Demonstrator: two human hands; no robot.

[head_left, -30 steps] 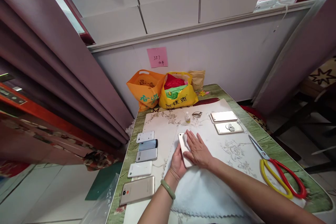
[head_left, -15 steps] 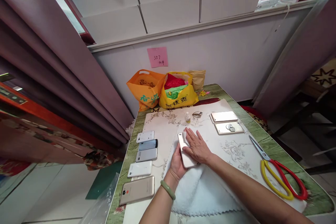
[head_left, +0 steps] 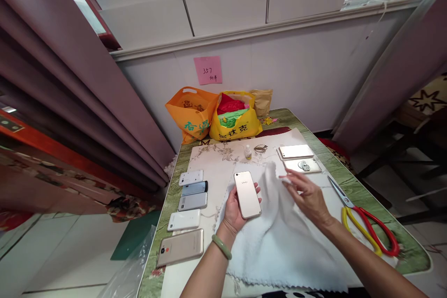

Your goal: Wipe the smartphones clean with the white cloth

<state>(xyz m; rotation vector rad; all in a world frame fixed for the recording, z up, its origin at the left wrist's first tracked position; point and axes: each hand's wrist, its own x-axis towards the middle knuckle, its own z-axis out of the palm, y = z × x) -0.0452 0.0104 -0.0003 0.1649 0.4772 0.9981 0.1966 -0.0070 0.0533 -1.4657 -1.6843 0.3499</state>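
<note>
My left hand (head_left: 233,212) holds a white-gold phone (head_left: 247,194) back side up above the table, fingers curled around its edges. A green bangle (head_left: 221,247) sits on that wrist. My right hand (head_left: 308,194) is to the right of the phone, pinching up a fold of the white fluffy cloth (head_left: 279,237) that lies spread under both hands.
Several phones lie in a column at the left (head_left: 190,198), two more at the back right (head_left: 296,151). Red-and-yellow scissors (head_left: 366,223) lie near the right edge. A small bottle (head_left: 247,152), an orange bag (head_left: 191,114) and a yellow bag (head_left: 234,118) stand at the back.
My right hand has come off the phone and moved right, lifting the cloth. The phone's back is now uncovered in my left hand.
</note>
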